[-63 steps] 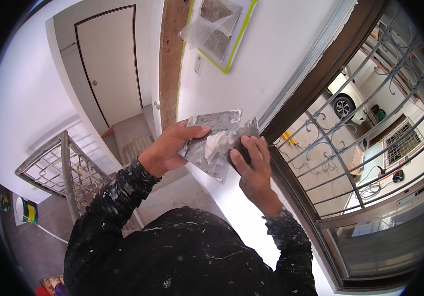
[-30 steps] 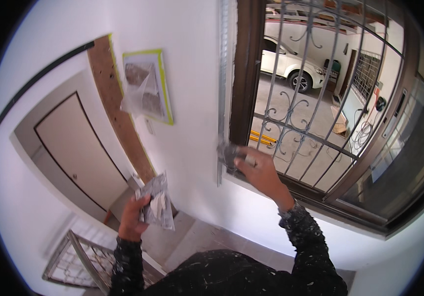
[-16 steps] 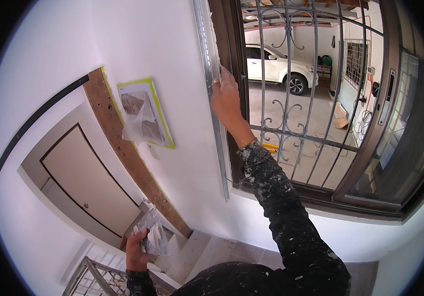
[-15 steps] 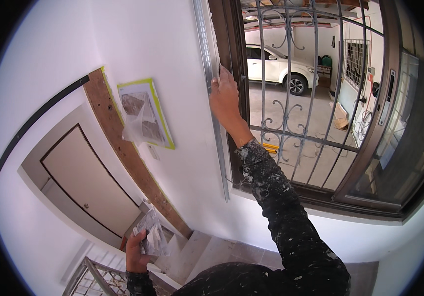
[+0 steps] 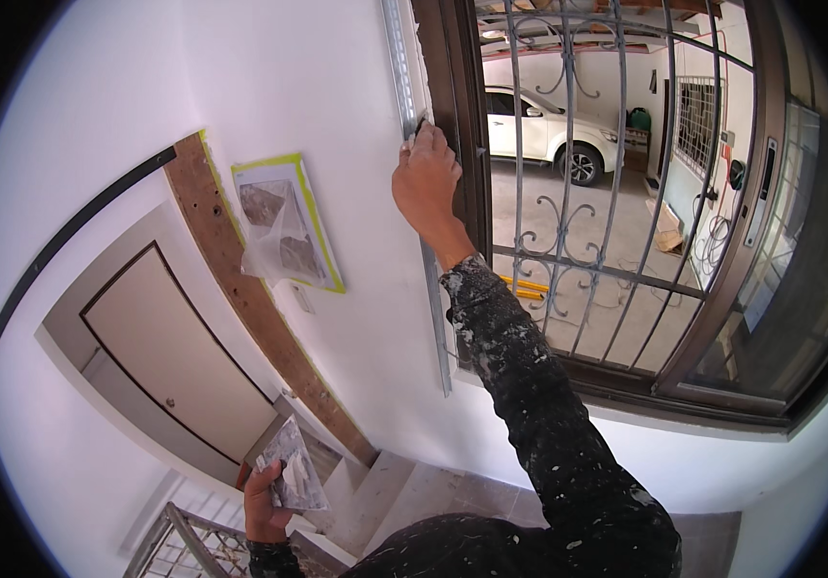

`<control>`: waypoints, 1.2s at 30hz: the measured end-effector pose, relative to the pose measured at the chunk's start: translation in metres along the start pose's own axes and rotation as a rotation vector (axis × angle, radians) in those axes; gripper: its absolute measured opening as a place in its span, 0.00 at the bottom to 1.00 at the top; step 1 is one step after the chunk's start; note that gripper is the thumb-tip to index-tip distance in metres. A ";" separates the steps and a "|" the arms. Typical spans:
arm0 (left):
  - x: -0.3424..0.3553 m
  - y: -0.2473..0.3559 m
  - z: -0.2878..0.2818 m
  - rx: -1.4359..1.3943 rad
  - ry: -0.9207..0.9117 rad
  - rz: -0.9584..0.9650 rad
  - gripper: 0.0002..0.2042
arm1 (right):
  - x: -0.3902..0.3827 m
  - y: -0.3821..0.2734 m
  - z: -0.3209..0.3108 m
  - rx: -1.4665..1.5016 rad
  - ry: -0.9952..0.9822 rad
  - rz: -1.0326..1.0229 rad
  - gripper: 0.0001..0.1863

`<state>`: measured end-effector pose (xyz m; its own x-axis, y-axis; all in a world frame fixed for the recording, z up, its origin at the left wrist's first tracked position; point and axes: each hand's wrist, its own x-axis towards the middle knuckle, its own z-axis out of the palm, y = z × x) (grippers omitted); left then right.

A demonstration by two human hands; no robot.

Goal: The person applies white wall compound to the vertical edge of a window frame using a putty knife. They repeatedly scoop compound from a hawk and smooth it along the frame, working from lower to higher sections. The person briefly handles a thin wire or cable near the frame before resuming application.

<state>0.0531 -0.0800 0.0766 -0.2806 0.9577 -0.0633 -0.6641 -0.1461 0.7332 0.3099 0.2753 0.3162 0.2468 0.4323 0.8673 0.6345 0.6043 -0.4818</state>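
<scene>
My right hand (image 5: 428, 183) is raised at the window's left edge, fingers closed against a perforated metal corner bead (image 5: 400, 72). A small dark edge shows at the fingertips; what it belongs to is mostly hidden. The bead runs down the wall corner beside the brown window frame (image 5: 457, 125). Low on the left, my left hand (image 5: 263, 501) grips a thin, flat greyish plate (image 5: 306, 486) with whitish putty smeared over it. It is held tilted above the stairs, thumb on its face. Pale splashes mark my dark sleeves.
Metal grilles (image 5: 612, 193) cover the window, with a white car (image 5: 554, 130) beyond. A plastic-covered panel (image 5: 289, 226) edged in yellow-green tape hangs on the wall. Wooden trim (image 5: 231, 279), stairs (image 5: 385, 491), a railing (image 5: 192, 539) and a door (image 5: 178, 352) lie left and below.
My right hand has shifted slightly left and turned, from the frame side onto the corner bead. My left hand has tilted the plate, so more of its smeared face shows.
</scene>
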 end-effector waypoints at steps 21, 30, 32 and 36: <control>-0.003 -0.016 0.007 -0.004 -0.018 -0.013 0.21 | 0.027 0.047 -0.110 0.256 -0.107 -0.364 0.21; 0.001 -0.025 -0.026 -0.051 0.027 -0.112 0.23 | 0.046 0.055 -0.071 -0.036 -0.004 -0.488 0.16; -0.001 -0.025 -0.027 -0.044 0.037 -0.106 0.23 | 0.048 0.055 -0.067 -0.024 -0.008 -0.488 0.16; -0.004 -0.024 -0.026 -0.030 0.047 -0.105 0.23 | 0.040 0.062 -0.060 -0.141 0.004 -0.597 0.19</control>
<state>0.0527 -0.0863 0.0415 -0.2400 0.9556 -0.1707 -0.7119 -0.0537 0.7002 0.4031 0.2904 0.3288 -0.1789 0.0439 0.9829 0.7546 0.6472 0.1085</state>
